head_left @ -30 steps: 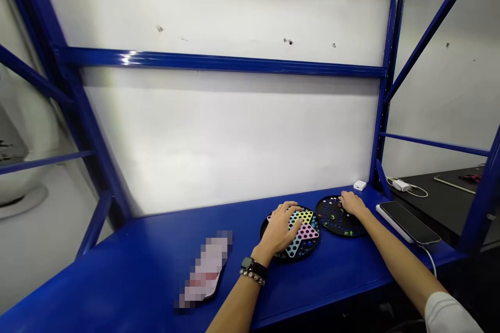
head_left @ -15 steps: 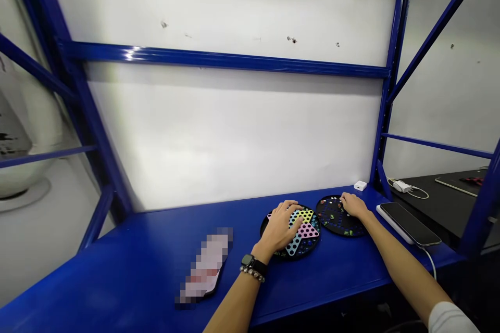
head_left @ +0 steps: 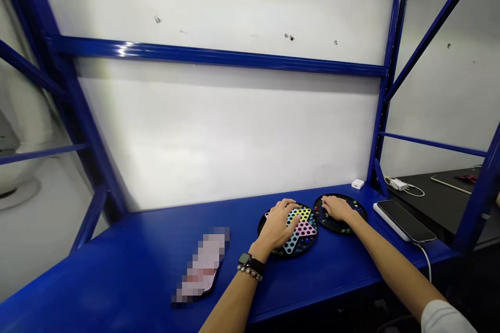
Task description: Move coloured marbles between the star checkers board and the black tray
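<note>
Fingers [head_left: 289, 202] of the left hand [head_left: 275, 225] are loosely spread, the palm laid over a round star board [head_left: 305, 229] right of centre in the lower frame, which is covered rather than gripped. By the right hand [head_left: 336, 208], a second round board [head_left: 356, 208] is reached just beside it, farther right; its fingers are drawn in and bent down at the far left part of the surface, and whether anything is pinched there cannot be told. Progress can be judged only in part: both boards are laid flat and attended to, the star's visible holes seem unfilled, and those beneath the palm are hidden, so what is left cannot be counted. The star is made up of flat, perforated panels in pastel yellow, pink and blue, set within a dark rim; the second board is dark and disc-shaped, flecked with small coloured marks too fine to be identified. On the left wrist a dark watch [head_left: 245, 259] and a beaded bracelet [head_left: 250, 272] are worn. Outward, a smooth, glossy blue table [head_left: 128, 265] is spread across the lower frame, where a glass-faced phone [head_left: 407, 220] is rested at lower right.
</note>
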{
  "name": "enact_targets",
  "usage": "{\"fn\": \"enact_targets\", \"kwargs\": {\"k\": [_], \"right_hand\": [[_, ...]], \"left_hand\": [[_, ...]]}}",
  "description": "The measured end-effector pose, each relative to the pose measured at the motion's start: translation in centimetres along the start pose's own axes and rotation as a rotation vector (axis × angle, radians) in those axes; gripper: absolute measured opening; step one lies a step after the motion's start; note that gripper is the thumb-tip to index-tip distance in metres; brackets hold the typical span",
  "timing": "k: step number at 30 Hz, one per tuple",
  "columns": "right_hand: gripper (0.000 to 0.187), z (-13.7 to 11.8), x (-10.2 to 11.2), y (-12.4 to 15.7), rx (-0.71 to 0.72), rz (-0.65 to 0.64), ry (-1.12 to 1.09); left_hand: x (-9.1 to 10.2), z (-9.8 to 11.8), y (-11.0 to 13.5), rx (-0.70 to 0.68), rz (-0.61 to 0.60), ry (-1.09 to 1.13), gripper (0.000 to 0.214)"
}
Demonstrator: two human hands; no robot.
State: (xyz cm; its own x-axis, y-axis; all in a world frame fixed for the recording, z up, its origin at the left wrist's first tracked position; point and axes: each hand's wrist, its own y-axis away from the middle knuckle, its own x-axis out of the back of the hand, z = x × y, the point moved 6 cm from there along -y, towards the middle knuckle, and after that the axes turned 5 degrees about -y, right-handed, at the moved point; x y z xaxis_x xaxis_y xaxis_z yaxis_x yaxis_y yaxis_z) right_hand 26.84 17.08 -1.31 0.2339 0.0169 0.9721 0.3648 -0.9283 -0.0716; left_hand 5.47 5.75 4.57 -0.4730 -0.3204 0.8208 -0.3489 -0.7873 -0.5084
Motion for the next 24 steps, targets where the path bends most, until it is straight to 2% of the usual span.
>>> {"fn": "enact_targets", "kwargs": {"k": [4, 6, 8, 12, 14, 17, 19, 24], "right_hand": [[0.022, 0.3, -1.1, -0.5, -0.024, -0.028, -0.023], [0.019, 0.7, -1.1, -0.7, -0.019, 0.019, -0.119], [0.019, 1.4, -0.4, -0.9, -0.032, 0.122, -0.396], [0.029, 3.7, 1.2, -0.8, -0.158, 0.314, -1.153], [0.029, 4.2, 1.3, -0.7, -0.193, 0.333, -1.409], [0.028, 3.5, 0.4, -0.9, -0.195, 0.237, -1.603], [0.028, 2.4, -0.3, -1.0, -0.166, 0.184, -1.426], [0.027, -1.6, -0.3, -0.8, 0.0, 0.231, -0.477]], "left_hand": [[0.0, 0.0, 0.0, 0.005, -0.012, 0.011, 0.028], [-0.1, -0.1, 0.0, 0.002, -0.006, 0.011, 0.028], [0.0, -0.1, -0.1, -0.004, 0.007, 0.008, 0.027], [0.0, 0.0, -0.1, -0.003, 0.014, 0.004, 0.026], [0.0, 0.0, -0.1, -0.004, 0.008, 0.002, 0.026], [0.0, 0.0, -0.1, -0.01, 0.015, -0.007, 0.026], [0.1, 0.0, -0.1, -0.014, 0.027, -0.015, 0.026], [0.2, 0.1, -0.2, -0.014, 0.024, -0.024, 0.026]]}}
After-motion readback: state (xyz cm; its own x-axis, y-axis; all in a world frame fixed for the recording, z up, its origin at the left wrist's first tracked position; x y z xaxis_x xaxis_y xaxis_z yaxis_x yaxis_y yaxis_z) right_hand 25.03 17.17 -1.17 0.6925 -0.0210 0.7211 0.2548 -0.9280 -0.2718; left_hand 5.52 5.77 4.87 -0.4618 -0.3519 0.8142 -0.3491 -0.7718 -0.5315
